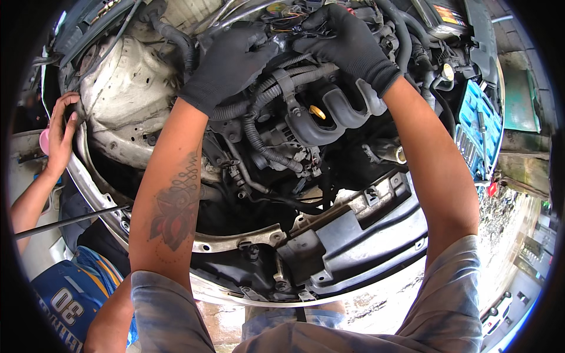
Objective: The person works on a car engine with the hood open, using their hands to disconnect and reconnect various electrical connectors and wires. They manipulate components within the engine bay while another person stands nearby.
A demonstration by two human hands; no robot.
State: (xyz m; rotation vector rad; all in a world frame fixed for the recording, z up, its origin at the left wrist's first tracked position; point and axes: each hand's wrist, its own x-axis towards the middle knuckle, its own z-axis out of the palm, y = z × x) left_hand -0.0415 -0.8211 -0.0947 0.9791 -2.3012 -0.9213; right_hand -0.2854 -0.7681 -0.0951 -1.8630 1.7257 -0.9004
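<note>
My gloved left hand (232, 65) is at the upper middle of the engine bay, fingers curled by a small silvery part and wiring (281, 41); what it holds is unclear. My gloved right hand (347, 50) reaches in from the right with bent fingers pressed around that same spot, what they grip hidden. Below both hands run corrugated hoses (259, 120) across the engine, beside a dark curved intake manifold (312, 132) with a yellow dipstick loop (318, 112).
A co-worker's hand (62, 129) rests on the left fender edge, with a blue shirt (76, 294) below. A thin rod (70, 221) crosses at left. A blue tool case (477, 129) sits on the right side. The front radiator support (353, 253) spans the near edge.
</note>
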